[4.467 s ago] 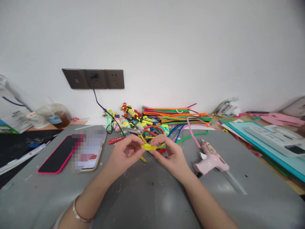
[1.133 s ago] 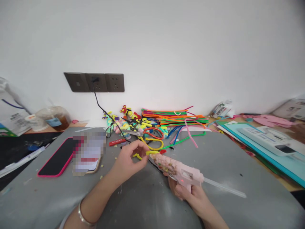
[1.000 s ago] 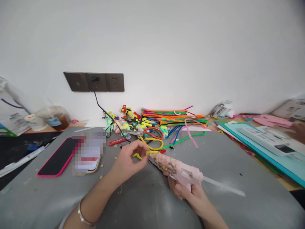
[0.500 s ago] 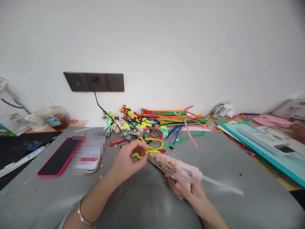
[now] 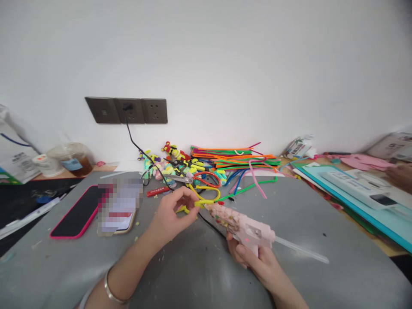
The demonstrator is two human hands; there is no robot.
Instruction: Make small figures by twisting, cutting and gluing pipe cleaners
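My left hand [image 5: 174, 214] is closed in a pinch on a short yellow pipe cleaner [image 5: 200, 204], with part of it hidden by my fingers. In my right hand [image 5: 260, 264] is a pink hot glue gun [image 5: 255, 229], gripped by its handle. Dried residue coats its front, and the nozzle points left, close to the yellow piece. A clear glue stick [image 5: 304, 249] juts from the gun's rear. Just behind my left fingertips lie scissors with orange handles [image 5: 210, 177] and a yellow loop [image 5: 219, 195].
Two phones [image 5: 79, 212] lie at left on the grey mat [image 5: 180, 274]. Pipe cleaner bundles [image 5: 247, 162] and small fuzzy pieces [image 5: 154, 171] sit by the wall. A black cord [image 5: 131, 139] runs from the socket. Folders [image 5: 354, 201] are at right, near another person's hand [image 5: 401, 175].
My left hand has shifted slightly left with the yellow pipe cleaner, and a little more of the gun's nozzle shows. The glue gun has barely moved.
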